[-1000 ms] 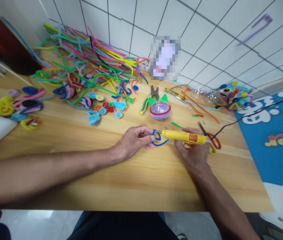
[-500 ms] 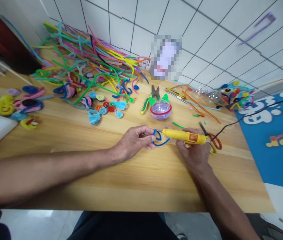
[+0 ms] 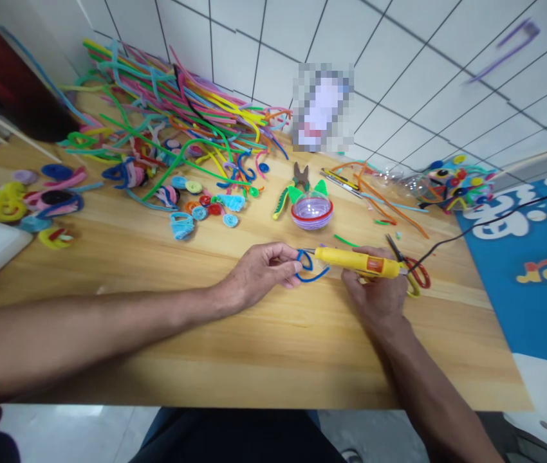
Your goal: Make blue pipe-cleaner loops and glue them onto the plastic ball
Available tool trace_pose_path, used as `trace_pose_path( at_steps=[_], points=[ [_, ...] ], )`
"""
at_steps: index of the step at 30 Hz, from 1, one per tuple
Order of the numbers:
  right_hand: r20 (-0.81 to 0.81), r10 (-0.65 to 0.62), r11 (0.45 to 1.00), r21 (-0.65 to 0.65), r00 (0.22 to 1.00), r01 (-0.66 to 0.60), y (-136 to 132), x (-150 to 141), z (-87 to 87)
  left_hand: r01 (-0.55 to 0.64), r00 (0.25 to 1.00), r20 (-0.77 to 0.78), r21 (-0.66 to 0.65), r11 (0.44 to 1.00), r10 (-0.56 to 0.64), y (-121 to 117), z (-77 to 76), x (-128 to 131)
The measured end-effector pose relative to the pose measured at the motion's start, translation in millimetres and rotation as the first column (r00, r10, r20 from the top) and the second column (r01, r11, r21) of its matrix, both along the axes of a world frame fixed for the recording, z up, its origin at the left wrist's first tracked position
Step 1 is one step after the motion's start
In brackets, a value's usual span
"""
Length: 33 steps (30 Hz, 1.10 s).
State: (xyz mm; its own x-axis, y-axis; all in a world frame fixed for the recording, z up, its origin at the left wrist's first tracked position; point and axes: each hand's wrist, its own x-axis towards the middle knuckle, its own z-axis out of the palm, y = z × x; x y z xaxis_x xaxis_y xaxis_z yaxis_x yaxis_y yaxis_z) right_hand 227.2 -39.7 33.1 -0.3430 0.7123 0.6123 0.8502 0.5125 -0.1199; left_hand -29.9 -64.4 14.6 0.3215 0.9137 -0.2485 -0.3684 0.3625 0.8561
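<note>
Between the thumb and fingers of my left hand [image 3: 268, 273] is a blue pipe cleaner [image 3: 313, 279], bent into a small loop with a loose curved end pointing right. My right hand [image 3: 380, 296] is wrapped round a yellow soldering-iron-like tool [image 3: 355, 261] with an orange window and a black cord [image 3: 476, 223]. Its thin metal tip lies at the top of the blue loop, near my left fingertips; whether they touch I cannot tell. Just beyond the hands sits a clear ball [image 3: 312, 211] with a purple coiled lower half, a red band and green ears.
Pliers [image 3: 280, 204] lie behind the ball, a yellow cutter [image 3: 341, 181] to their right. Scissors [image 3: 416, 276] rest beside my right hand. A pile of pipe cleaners [image 3: 196, 103] and several coiled pieces [image 3: 199, 213] cover the back left. A bag of colourful pieces [image 3: 457, 183] stands back right.
Both hands, the tool and the blue pipe cleaner hold nearly the same position. The view has shifted very slightly.
</note>
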Motion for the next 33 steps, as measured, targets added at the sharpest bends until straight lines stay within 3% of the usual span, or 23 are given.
trace_pose_path(
  at_steps=[26,33],
  points=[
    [-0.01,0.046,0.999,-0.023,0.999,-0.047,-1.3,1.8,0.6,-0.008,1.0,0.003,0.008,1.0,0.008,-0.2,-2.2,0.3],
    [-0.01,-0.01,0.999,-0.047,1.0,0.01,-2.1,1.8,0.3,0.005,1.0,-0.011,0.021,1.0,-0.005,-0.3,-2.8,-0.6]
  ],
)
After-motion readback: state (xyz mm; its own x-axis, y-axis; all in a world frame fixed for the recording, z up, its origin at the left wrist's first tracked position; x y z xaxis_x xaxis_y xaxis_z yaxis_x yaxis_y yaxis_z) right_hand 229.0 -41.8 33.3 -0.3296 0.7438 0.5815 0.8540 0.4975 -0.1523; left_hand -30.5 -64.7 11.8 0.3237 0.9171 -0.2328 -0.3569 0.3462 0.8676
